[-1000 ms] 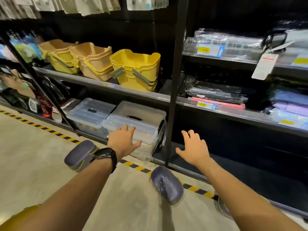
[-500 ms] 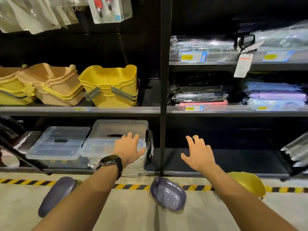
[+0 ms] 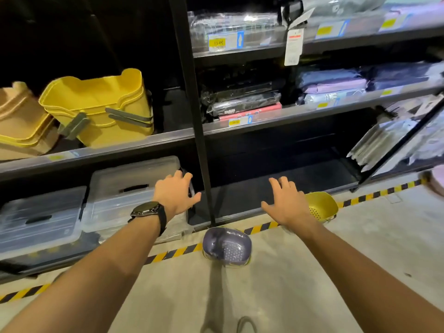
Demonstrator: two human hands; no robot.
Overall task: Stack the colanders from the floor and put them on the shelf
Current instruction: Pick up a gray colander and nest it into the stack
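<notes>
Both arms are extending toward the shelving, palms down, nothing in either grip. Left hand (image 3: 176, 193) is hovering in front of the right end of a clear lidded box (image 3: 127, 188) that is sitting in the left bay at the bottom. Its fingers are straight and loosely spread, thumb sticking out sideways. A black watch (image 3: 149, 211) is sitting on that wrist. Right hand (image 3: 287, 203) is hovering over the front edge of the bottom shelf (image 3: 276, 183) in the right bay, fingers likewise slack and a little apart, thumb out.

Purple colander (image 3: 227, 246) is lying on the floor (image 3: 300, 272) between the two forearms, at the foot of the black upright post (image 3: 192, 104). It is overlapping the yellow-black hazard tape (image 3: 175, 252) running along the shelf's front edge. Yellow colander (image 3: 322, 206) is sitting on the floor against that same front edge, just beside the right hand. The hand is covering its left side in view — can't tell whether it's touching.

Something pink (image 3: 437, 182) is showing on the floor at the right edge of the view, too cut off to identify. Stacked yellow buckets (image 3: 101, 109) are sitting on the shelf above the clear box, and wrapped flat packs (image 3: 242, 102) are lying on the same level right of the post.
</notes>
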